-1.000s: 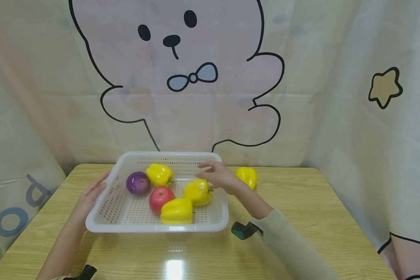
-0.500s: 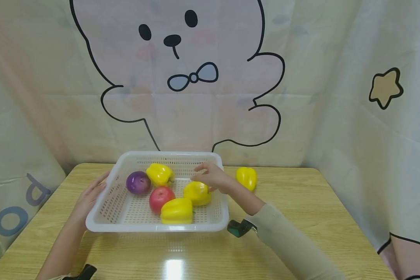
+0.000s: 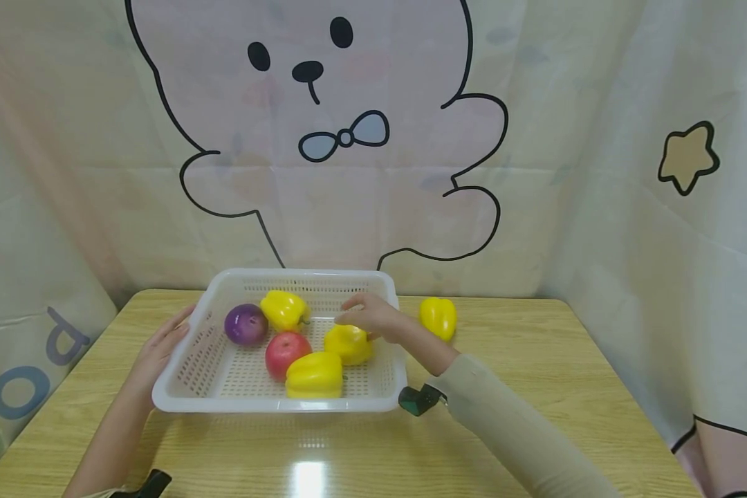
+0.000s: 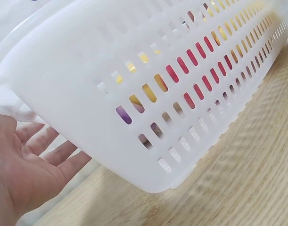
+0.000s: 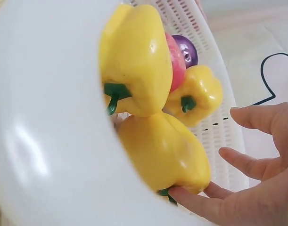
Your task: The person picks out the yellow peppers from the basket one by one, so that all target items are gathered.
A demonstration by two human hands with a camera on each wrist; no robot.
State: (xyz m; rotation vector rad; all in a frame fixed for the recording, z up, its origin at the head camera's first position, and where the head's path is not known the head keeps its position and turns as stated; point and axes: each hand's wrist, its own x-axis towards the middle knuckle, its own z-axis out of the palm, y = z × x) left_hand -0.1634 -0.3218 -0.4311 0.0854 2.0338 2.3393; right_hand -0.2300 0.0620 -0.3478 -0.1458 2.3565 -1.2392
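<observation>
A white plastic basket [image 3: 279,406] with slotted walls stands on the table. My left hand [image 3: 158,353] lies along its left side, fingers extended against the wall in the left wrist view [image 4: 45,162]. Over the basket's right part is my right hand [image 3: 380,318], close upon a yellow bell pepper [image 3: 346,346]. In the right wrist view one fingertip touches that pepper [image 5: 165,150] by its green stem; another finger reaches behind it, and two fingers stretch out free. Also inside are a front yellow pepper [image 3: 314,375], a back one [image 3: 283,310], a red apple [image 3: 288,355] and a purple round item [image 3: 245,325].
Another yellow bell pepper [image 3: 438,317] lies on the wooden table [image 3: 535,387], right of the basket and behind my right forearm. A cartoon-printed curtain [image 3: 411,221] hangs right behind the table's far edge and along both sides.
My right hand has moved a little left and down over the right-hand yellow pepper, which has shifted slightly left. The left hand and the basket have stayed in place.
</observation>
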